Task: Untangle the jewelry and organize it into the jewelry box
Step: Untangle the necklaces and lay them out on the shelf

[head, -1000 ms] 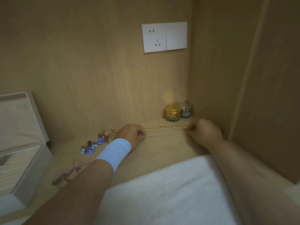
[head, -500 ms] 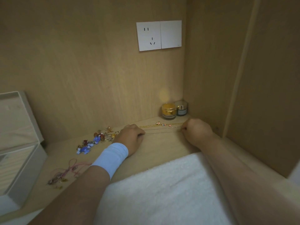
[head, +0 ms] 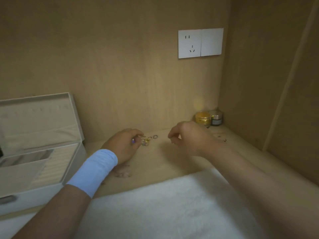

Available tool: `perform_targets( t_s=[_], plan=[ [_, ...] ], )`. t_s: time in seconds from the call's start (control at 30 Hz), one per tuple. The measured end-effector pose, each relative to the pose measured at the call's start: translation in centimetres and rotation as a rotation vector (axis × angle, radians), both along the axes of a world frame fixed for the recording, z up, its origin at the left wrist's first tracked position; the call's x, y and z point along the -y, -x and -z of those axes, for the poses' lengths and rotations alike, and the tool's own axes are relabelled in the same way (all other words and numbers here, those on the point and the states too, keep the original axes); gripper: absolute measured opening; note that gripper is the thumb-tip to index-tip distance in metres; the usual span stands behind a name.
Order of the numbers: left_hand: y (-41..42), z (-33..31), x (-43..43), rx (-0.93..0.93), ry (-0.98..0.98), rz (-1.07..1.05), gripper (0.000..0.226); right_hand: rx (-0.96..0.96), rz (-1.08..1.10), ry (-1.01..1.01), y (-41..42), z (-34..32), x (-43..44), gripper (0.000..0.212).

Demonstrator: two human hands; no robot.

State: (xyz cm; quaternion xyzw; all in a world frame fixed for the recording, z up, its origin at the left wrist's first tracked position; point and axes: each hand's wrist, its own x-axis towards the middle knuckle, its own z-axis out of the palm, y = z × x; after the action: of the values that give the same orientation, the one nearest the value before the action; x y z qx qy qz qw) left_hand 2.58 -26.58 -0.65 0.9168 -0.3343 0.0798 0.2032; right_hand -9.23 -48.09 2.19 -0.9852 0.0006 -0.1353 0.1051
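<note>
Left hand (head: 123, 144) rests low on the wooden shelf (head: 172, 163), soft light-blue wristband (head: 96, 169) on the wrist. Its fingers are curled around a jewelry cluster (head: 145, 140): small shiny gold pieces, a purple bead, all blurred. Two small round metal loops (head: 155, 136) sit just beside the cluster, on the wood.

Right hand (head: 188, 138) is raised a bit off the shelf with fingers bent down and thumb close to the fingertips (head: 172, 137). Can't tell if it pinches anything, too blurry.

Two tiny metal bits (head: 225, 140) lie on the shelf right of the right wrist. A pinkish cord piece (head: 122, 173) lies beside the left wrist, partly hidden.

Jewelry box (head: 69, 171) is at far left: rectangular, pale beige, matte. The lid (head: 36, 116) stands open, with ribbed padded rolls (head: 57, 163) inside, and the box is apart from the cluster.

In the back right corner a round glossy gold jar (head: 203, 118) touches a darker jar (head: 216, 118). A white fluffy towel (head: 164, 211) covers the near edge of the shelf. A flat white socket plate (head: 200, 43) is on the wood-grain back panel
</note>
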Motion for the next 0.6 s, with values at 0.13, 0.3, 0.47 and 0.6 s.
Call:
perform_targets(
  t_s=[0.13, 0.3, 0.47, 0.6],
  plan=[
    [0.3, 0.3, -5.0, -0.008, 0.036, -0.122, 0.022, -0.058, -0.174, -0.092, -2.4, 1.2, -6.7, 0.022],
    [0.6, 0.9, -8.4, -0.034, -0.04, -0.164, 0.025, -0.142, -0.314, -0.105, -4.9, 4.3, -11.6, 0.023],
    [1.0, 1.5, -8.8, -0.12, -0.201, -0.135, 0.033, -0.161, -0.364, -0.116, -5.3, 5.5, -11.9, 0.03],
    [0.9, 1.8, -8.8, -0.172, -0.284, -0.161, 0.042, -0.189, -0.294, -0.077, -5.0, 4.7, -10.3, 0.018]
  ],
)
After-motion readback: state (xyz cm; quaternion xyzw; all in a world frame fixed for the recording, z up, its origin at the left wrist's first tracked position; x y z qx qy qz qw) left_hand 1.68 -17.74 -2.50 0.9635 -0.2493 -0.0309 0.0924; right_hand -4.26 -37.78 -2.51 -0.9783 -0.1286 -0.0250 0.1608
